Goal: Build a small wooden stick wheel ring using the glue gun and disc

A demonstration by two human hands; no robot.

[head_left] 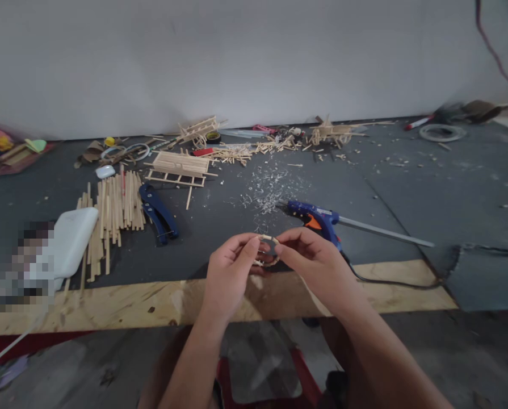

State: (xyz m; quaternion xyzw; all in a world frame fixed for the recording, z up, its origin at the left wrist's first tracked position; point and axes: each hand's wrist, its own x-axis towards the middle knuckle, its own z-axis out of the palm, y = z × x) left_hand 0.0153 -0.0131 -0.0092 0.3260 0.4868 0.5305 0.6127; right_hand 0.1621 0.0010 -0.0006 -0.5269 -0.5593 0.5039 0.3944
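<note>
My left hand (230,272) and my right hand (317,260) meet above the front edge of the dark grey worktable (407,187). Together they pinch a small ring made of short pale wooden sticks (268,250), the left from its left side, the right from its right side. The fingers of both hands are curled round the ring. Just behind my right hand lies a blue hot glue gun (315,217) with an orange trigger, a glue stick jutting to the right and its black cord trailing right.
Blue-handled cutters (158,213) lie beside a pile of wooden sticks (111,213). A stick-built frame (179,167), more small stick models (330,133) and shavings (268,187) sit farther back. A white device (70,241) is at the left. A bare plywood strip (130,304) edges the front.
</note>
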